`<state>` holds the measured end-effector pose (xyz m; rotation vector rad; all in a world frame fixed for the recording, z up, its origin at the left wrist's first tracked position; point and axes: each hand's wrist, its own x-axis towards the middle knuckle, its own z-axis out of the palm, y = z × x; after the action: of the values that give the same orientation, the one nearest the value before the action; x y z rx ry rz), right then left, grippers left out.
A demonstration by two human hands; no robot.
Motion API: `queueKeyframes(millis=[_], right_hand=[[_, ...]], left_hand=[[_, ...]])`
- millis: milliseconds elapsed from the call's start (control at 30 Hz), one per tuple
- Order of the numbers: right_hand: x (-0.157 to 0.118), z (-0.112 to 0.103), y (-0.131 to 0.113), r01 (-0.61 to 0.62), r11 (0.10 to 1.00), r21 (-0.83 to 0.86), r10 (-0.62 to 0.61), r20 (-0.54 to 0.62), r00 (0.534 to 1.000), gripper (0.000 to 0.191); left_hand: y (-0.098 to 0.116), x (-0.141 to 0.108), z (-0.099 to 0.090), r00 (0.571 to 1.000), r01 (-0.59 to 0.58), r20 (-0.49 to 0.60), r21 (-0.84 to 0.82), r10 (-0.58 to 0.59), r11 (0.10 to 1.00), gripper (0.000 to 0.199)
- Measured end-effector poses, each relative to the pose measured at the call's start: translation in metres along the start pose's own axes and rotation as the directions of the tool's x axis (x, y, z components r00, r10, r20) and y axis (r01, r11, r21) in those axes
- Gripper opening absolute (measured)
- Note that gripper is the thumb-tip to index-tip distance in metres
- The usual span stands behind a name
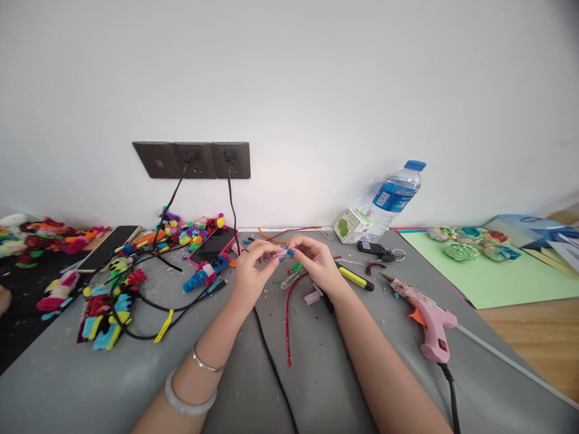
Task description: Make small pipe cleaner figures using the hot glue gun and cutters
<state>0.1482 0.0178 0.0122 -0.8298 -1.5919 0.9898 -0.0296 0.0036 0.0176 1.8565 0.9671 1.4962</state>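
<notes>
My left hand (257, 265) and my right hand (316, 259) meet above the middle of the grey table, fingertips nearly touching. Both pinch a small pale pink piece (280, 251), too small to make out clearly. Below my right hand a red twisted stem (287, 325) curves down over the table. Beside it lie a clear glittery stem (292, 278) and a small pale pink block (312, 298). A yellow cutter (356, 278) is partly hidden behind my right hand.
A pink glue gun (429, 322) lies at the right, near a water bottle (393, 199), a small box (353, 226) and keys (377, 250). Colourful fuzzy figures (106, 307), black cables (149, 336) and two phones (212, 246) cover the left. Another person's hand (4, 299) shows at the far left edge.
</notes>
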Motion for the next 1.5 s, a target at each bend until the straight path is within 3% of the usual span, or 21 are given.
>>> queueKeyframes(millis=[233,400,500,600,667,767,933,1067,1167,1267,1333,1500], right_hand=[[0.001,0.0,0.004,-0.017,0.998,0.059,0.02,-0.044,0.999,0.03],[0.003,-0.005,0.006,-0.001,0.996,0.089,0.027,-0.297,0.955,0.035],[0.005,-0.01,0.009,0.049,0.99,0.13,0.016,-0.453,0.891,0.034],[0.006,-0.013,0.009,0.076,0.983,0.165,0.027,-0.547,0.837,0.036],[0.006,-0.014,0.009,0.079,0.982,0.172,0.033,-0.566,0.824,0.037],[0.006,-0.012,0.008,0.089,0.98,0.179,0.026,-0.557,0.83,0.037],[0.006,-0.009,0.009,0.096,0.973,0.211,0.033,-0.535,0.844,0.035],[0.007,-0.009,0.009,0.097,0.968,0.233,0.045,-0.537,0.842,0.035],[0.007,-0.01,0.009,0.087,0.969,0.23,0.054,-0.544,0.837,0.035],[0.007,-0.01,0.008,0.088,0.97,0.227,0.053,-0.549,0.834,0.036],[0.008,-0.009,0.008,0.087,0.971,0.224,0.052,-0.549,0.834,0.037],[0.007,-0.007,0.007,0.067,0.975,0.212,0.058,-0.533,0.844,0.035]], left_hand=[[-0.002,-0.001,-0.002,0.999,0.022,-0.033,0.019,-0.021,1.0,0.009],[-0.01,0.0,-0.004,0.994,0.089,-0.07,0.021,-0.088,0.996,0.01],[-0.013,0.0,-0.003,0.994,0.102,0.029,0.076,-0.105,0.992,0.01],[-0.012,-0.003,0.001,0.968,0.062,0.233,0.124,-0.09,0.99,0.01],[-0.01,-0.007,0.008,0.933,0.019,0.354,0.125,-0.062,0.992,0.01],[-0.011,-0.015,0.019,0.909,-0.027,0.413,0.172,-0.047,0.985,0.016],[-0.016,-0.023,0.03,0.908,-0.093,0.417,0.288,-0.037,0.953,0.023],[-0.017,-0.02,0.025,0.914,-0.137,0.404,0.37,-0.027,0.919,0.028],[-0.021,-0.014,0.013,0.953,-0.063,0.292,0.467,-0.086,0.882,0.038],[-0.026,-0.01,0.004,0.974,0.047,0.151,0.591,-0.168,0.806,0.026],[-0.028,-0.01,0.004,0.969,0.093,0.12,0.635,-0.217,0.767,0.018],[-0.03,-0.012,0.01,0.948,0.12,0.145,0.663,-0.284,0.739,0.023]])
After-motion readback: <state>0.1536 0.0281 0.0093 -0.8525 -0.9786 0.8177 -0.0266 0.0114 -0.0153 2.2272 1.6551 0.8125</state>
